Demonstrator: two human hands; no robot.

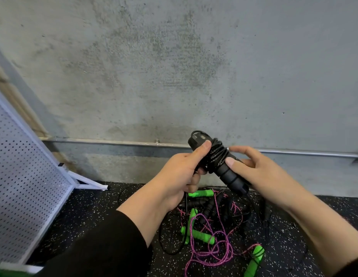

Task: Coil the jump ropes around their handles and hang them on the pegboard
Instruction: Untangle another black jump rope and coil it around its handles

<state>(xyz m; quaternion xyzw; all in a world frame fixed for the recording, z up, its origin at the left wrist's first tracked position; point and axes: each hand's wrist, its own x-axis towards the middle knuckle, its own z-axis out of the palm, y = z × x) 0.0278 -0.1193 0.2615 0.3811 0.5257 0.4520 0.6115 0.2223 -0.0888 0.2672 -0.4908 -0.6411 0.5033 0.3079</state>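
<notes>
I hold a black jump rope (224,166) in front of me, its thin black cord coiled around the paired black handles. My left hand (180,172) grips the upper end of the bundle, thumb pressed on the coils. My right hand (260,172) pinches the lower part of the handles between thumb and fingers. Below on the floor lies a tangled pile of ropes (214,226): green handles with pink cords and black handles with black cords. The white pegboard (24,186) stands tilted at the left.
A grey concrete wall (174,66) fills the view ahead, with a metal pipe (114,141) running along its base. The floor (94,212) is black speckled rubber. The pegboard's white foot (88,183) sticks out onto the floor.
</notes>
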